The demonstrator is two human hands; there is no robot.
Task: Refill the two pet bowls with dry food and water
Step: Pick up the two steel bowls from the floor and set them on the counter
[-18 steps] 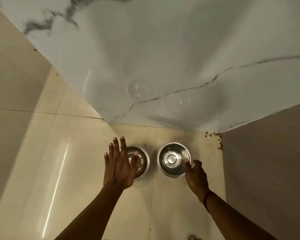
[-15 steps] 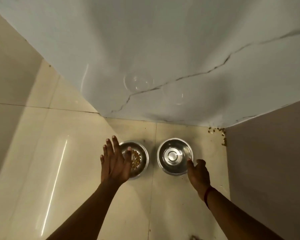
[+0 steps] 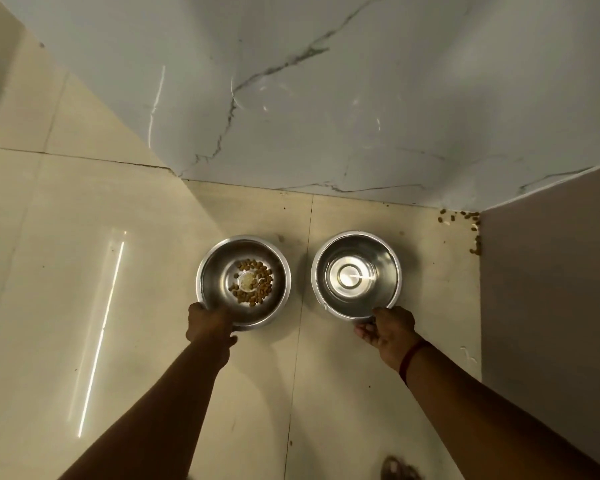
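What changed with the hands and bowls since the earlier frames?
The left hand, open over the kibble bowl before, dropped to its near rim and grips it. The right hand closed its grip on the second bowl. Both bowls stayed side by side.

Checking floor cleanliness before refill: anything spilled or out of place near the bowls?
Yes. Loose kibble lies scattered on the floor in the corner right of the right bowl, where the marble wall meets the brown panel, outside either bowl. The left bowl holds only a few pieces. Both bowls sit upright.
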